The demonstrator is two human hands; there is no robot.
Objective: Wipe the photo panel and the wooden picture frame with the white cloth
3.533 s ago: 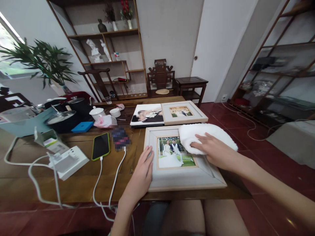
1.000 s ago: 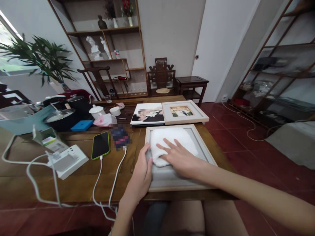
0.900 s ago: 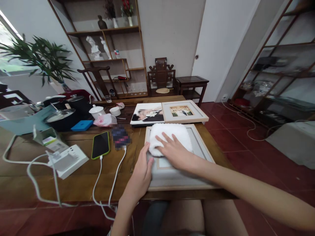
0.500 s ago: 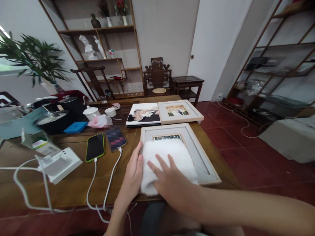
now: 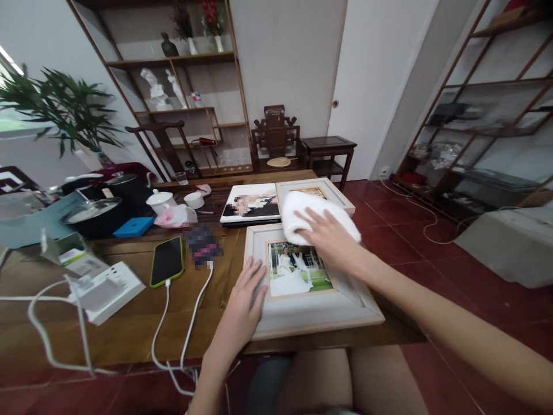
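A white picture frame (image 5: 311, 316) with a wedding photo lies flat at the near edge of the wooden table (image 5: 129, 340). My left hand (image 5: 242, 302) rests flat on the frame's left border, fingers stretched out. My right hand (image 5: 330, 233) presses a white fluffy cloth (image 5: 302, 210) down at the frame's far edge, where it meets a smaller white frame (image 5: 322, 192). The fingers lie spread over the cloth.
A frameless photo print (image 5: 251, 204) lies left of the smaller frame. A green-cased phone (image 5: 166, 261) on a white cable, a white charger box (image 5: 113, 290), pots (image 5: 97, 213), cups and a blue box (image 5: 133, 226) crowd the left side. Shelves, chairs and a plant stand behind.
My right hand swept the cloth across the frame's glass, down to its near left corner, then up to its far edge. The photo shows again. My left hand stayed on the left border.
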